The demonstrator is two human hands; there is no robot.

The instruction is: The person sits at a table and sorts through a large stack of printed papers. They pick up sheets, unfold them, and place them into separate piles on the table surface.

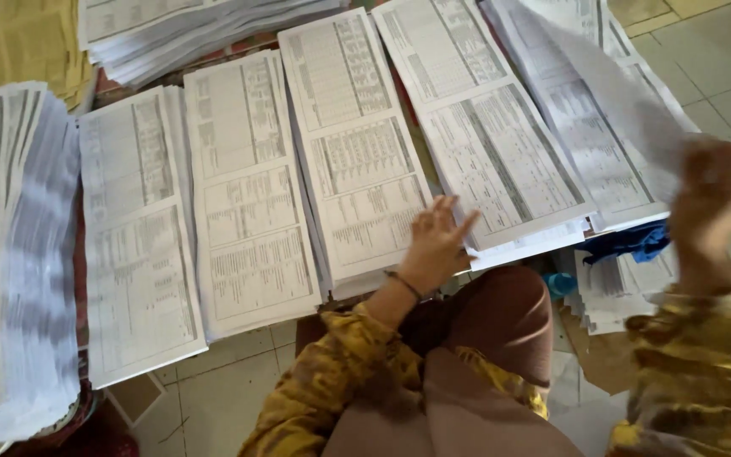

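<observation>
Seen from above, printed sheets lie in tall stacks side by side on a low counter, over a tiled floor. At the far left stands the thickest stack, its edges fanned. Next to it lies a second stack, then a third stack, each topped by a page of tables and fine print. A fourth stack follows, angled slightly. The left hand rests at the near corner between this stack and the fifth stack, fingers spread and pointing away, touching the paper edges; a thin band circles the wrist. The sleeve is yellow and brown patterned. Below, a brown-clad knee shows. Further right lies a sixth stack. The right hand, blurred, pinches a loose sheet lifted over that stack. Under the counter edge sit a blue cloth and more papers.
</observation>
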